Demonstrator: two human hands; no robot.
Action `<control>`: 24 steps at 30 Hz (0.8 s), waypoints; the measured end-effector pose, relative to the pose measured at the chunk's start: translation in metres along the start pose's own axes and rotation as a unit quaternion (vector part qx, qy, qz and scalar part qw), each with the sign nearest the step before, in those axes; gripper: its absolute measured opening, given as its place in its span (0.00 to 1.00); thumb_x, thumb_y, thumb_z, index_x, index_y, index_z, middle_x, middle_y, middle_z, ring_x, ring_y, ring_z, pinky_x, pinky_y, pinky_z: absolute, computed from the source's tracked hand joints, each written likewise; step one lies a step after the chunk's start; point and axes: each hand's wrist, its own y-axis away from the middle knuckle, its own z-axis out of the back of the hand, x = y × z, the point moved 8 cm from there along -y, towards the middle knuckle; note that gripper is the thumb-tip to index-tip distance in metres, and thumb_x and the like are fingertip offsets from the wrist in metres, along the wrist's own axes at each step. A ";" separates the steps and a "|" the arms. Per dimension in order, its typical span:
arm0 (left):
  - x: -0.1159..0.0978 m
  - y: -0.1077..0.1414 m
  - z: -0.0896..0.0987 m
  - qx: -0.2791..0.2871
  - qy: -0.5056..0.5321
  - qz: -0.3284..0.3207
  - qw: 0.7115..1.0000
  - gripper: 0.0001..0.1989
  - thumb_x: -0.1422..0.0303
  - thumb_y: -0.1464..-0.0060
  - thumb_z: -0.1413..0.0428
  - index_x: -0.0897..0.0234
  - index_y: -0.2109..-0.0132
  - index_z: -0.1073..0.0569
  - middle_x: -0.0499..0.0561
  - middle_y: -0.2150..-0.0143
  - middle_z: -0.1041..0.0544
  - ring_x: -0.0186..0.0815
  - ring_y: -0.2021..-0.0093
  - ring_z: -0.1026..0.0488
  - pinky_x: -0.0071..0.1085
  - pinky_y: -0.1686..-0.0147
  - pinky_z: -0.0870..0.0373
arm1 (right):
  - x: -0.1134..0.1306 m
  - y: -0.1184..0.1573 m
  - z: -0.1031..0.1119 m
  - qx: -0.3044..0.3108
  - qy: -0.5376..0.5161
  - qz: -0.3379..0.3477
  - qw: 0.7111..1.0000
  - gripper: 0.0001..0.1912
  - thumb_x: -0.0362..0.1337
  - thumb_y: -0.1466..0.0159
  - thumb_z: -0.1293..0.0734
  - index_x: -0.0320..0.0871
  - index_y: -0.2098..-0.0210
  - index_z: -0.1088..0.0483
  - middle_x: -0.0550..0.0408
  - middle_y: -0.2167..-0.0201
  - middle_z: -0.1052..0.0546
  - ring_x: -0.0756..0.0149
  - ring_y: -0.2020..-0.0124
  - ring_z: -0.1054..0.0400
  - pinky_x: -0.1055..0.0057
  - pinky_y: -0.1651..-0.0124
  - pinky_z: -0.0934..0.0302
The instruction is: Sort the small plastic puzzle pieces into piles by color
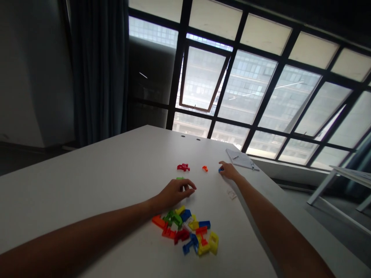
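Observation:
My right hand (pixel 228 170) reaches far out over the white table (pixel 130 162), its fingers closed around a small blue plastic piece (pixel 220 169). Curled loosely above the tabletop, my left hand (pixel 176 190) has its thumb and fingers slightly apart, with nothing visible between them. Just behind it a green piece (pixel 180 178) shows partly. A heap of plastic pieces in several colours lies nearer to me, among them a dark red piece (pixel 181 236), a yellow piece (pixel 213 242) and a blue piece (pixel 190 244).
Beyond my left hand lie a red piece (pixel 183 167) and a small orange piece (pixel 205 168). A pale, see-through piece (pixel 232 194) rests beside my right forearm. Papers (pixel 242 159) with a pen are at the far right edge. Another table (pixel 348 173) stands to the right.

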 end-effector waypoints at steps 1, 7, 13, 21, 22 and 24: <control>0.000 0.000 0.000 0.000 -0.002 0.001 1.000 0.16 0.56 0.39 0.42 0.62 0.54 0.19 0.47 0.68 0.24 0.31 0.72 0.35 0.27 0.70 0.39 | -0.001 0.000 -0.002 0.002 0.001 -0.004 1.000 0.27 0.24 0.40 0.31 0.36 0.41 0.29 0.42 0.54 0.17 0.55 0.52 0.23 0.66 0.48 0.33; 0.001 0.000 0.000 0.000 0.002 0.005 1.000 0.16 0.56 0.39 0.43 0.62 0.53 0.19 0.48 0.68 0.22 0.32 0.71 0.33 0.27 0.70 0.38 | 0.022 0.010 0.012 -0.004 -0.017 0.035 0.999 0.23 0.27 0.38 0.32 0.36 0.43 0.28 0.38 0.46 0.23 0.52 0.48 0.26 0.60 0.44 0.35; -0.001 0.000 0.001 -0.009 0.024 0.016 1.000 0.15 0.57 0.39 0.43 0.62 0.54 0.20 0.47 0.72 0.22 0.33 0.72 0.31 0.27 0.70 0.38 | 0.102 0.095 0.008 0.185 -0.126 0.170 0.960 0.13 0.43 0.32 0.33 0.45 0.53 0.23 0.53 0.58 0.19 0.62 0.60 0.24 0.67 0.56 0.30; -0.007 0.001 0.005 -0.026 0.019 0.023 0.999 0.16 0.58 0.40 0.43 0.65 0.55 0.20 0.49 0.72 0.22 0.33 0.73 0.31 0.27 0.71 0.38 | 0.152 0.187 -0.002 0.318 -0.134 0.283 0.895 0.15 0.44 0.38 0.27 0.46 0.53 0.21 0.53 0.57 0.21 0.64 0.60 0.29 0.69 0.57 0.34; -0.008 0.001 0.005 -0.024 0.017 0.023 0.999 0.16 0.58 0.40 0.43 0.65 0.55 0.20 0.49 0.72 0.22 0.33 0.73 0.31 0.27 0.71 0.38 | 0.151 0.187 -0.003 0.312 -0.137 0.285 0.896 0.13 0.43 0.37 0.27 0.46 0.54 0.21 0.53 0.57 0.21 0.64 0.61 0.29 0.69 0.57 0.34; -0.009 0.001 0.005 -0.023 0.015 0.022 0.999 0.16 0.58 0.40 0.43 0.66 0.55 0.20 0.49 0.71 0.22 0.33 0.72 0.31 0.27 0.71 0.38 | 0.146 0.184 -0.005 0.304 -0.156 0.278 0.898 0.11 0.41 0.36 0.29 0.46 0.55 0.21 0.53 0.58 0.20 0.64 0.61 0.28 0.69 0.57 0.33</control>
